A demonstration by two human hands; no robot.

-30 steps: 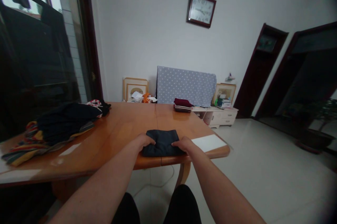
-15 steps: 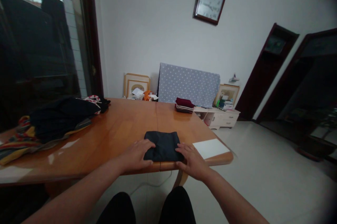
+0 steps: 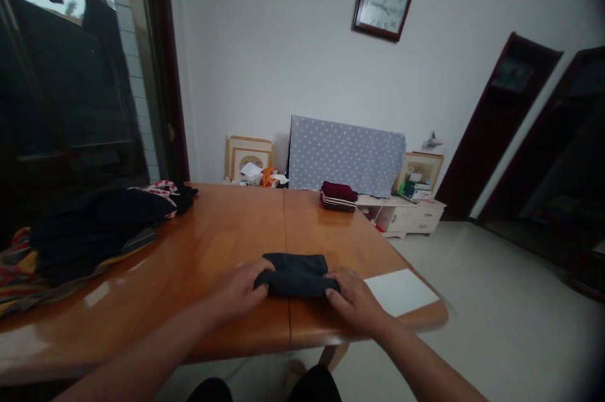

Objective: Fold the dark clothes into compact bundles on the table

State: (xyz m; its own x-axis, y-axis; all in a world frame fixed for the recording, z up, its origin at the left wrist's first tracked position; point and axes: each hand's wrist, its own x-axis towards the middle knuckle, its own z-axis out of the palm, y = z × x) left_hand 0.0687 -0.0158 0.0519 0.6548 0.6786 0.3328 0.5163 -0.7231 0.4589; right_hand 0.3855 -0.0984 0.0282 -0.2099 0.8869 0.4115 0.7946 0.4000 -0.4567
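Two hands were closed on a folded dark cloth [image 3: 295, 274] near the front edge of the wooden table [image 3: 212, 251]: its left end was gripped by the left hand [image 3: 241, 292], its right end by the right hand [image 3: 354, 301].

Head camera looks forward, slightly down, across the table [image 3: 198, 244].

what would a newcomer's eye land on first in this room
First, the middle of the glossy orange-brown wooden table, where the left hand and the right hand grip the two ends of a small folded dark navy cloth. Next come the loose heap of dark and striped clothes on the table's left side and the square dark-framed wall clock high on the white wall.
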